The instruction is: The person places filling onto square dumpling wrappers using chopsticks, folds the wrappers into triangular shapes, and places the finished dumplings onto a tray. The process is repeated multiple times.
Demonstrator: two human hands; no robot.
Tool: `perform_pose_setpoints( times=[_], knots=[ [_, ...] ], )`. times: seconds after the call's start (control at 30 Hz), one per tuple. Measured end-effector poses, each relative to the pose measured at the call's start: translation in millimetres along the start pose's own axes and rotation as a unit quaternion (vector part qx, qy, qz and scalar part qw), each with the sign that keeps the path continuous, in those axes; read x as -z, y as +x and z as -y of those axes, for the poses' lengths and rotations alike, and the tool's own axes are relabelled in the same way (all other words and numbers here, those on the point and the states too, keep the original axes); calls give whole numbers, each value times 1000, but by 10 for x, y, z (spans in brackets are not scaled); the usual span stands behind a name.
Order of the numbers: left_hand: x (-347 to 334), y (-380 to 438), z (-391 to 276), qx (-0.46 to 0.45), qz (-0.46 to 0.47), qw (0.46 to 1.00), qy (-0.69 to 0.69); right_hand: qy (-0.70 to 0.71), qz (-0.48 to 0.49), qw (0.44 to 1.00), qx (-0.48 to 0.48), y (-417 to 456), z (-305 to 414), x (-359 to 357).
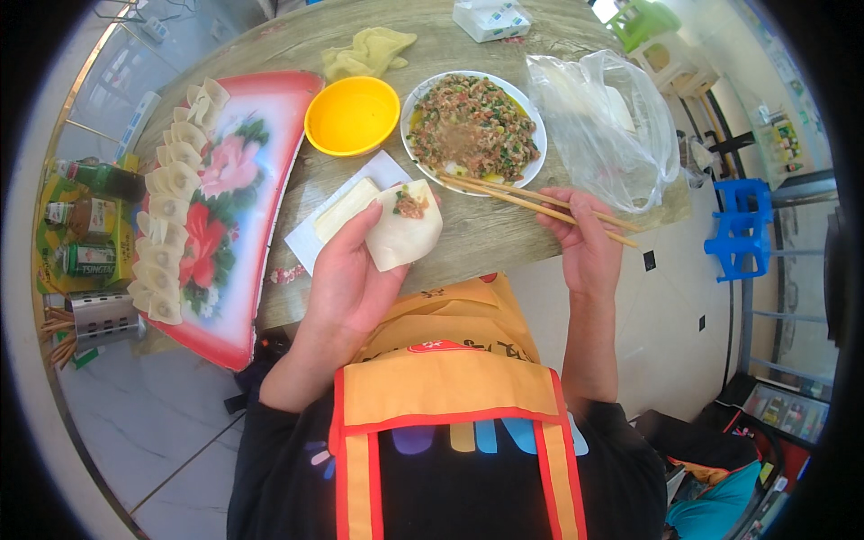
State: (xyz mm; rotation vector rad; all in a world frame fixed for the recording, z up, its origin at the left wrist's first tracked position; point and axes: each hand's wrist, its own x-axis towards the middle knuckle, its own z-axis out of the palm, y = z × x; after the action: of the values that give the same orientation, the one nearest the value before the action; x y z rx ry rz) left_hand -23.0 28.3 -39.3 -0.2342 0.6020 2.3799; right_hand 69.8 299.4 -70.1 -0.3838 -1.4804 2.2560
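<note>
On my left hand lies a thin dough wrapper, held under the thumb, with a small lump of meat filling near its upper edge. My right hand grips a pair of wooden chopsticks, whose tips reach the near rim of a white plate. Minced meat with chopped greens is heaped on that plate. Just beyond my left hand, a stack of wrappers rests on white paper. Folded, filled wrappers stand in rows along the left side of a floral enamel tray.
A yellow bowl stands between tray and plate, with a yellowish cloth behind it. A clear plastic bag lies right of the plate. A tissue pack is at the back. Bottles and a metal chopstick holder stand left.
</note>
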Motion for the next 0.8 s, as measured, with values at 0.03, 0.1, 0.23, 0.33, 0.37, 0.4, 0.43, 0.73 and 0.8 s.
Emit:
perform_pose_setpoints(
  times=[0.03, 0.1, 0.23, 0.33, 0.37, 0.4, 0.43, 0.73, 0.8],
  knots=[
    [-5, 5, -1, 1, -3, 1000, 1, 2, -1, 1000, 0, -1, -16, 10],
    [-15, 25, 0, -1, -14, 1000, 9, 5, -2, 1000, -1, 1, -40, 24],
    [-79, 69, 21, -11, -50, 998, 34, 26, -6, 1000, -6, -27, -37, -9],
    [-95, 72, 27, -12, -63, 997, 39, 49, -8, 999, -12, -48, 18, -58],
    [-89, 67, 27, -12, -66, 997, 38, 58, -2, 998, -12, -64, 41, -64],
    [-76, 56, 21, -10, -60, 998, 33, 66, 5, 998, -12, -80, 62, -79],
    [-61, 41, 13, -8, -55, 998, 28, 56, 13, 998, -1, -104, 82, -109],
    [-49, 35, -88, 4, 11, 999, -52, -76, 111, 983, 123, -295, 270, -335],
    [-50, 35, -102, 0, 1, 998, -56, -101, 112, 977, 149, -315, 325, -327]
  ],
)
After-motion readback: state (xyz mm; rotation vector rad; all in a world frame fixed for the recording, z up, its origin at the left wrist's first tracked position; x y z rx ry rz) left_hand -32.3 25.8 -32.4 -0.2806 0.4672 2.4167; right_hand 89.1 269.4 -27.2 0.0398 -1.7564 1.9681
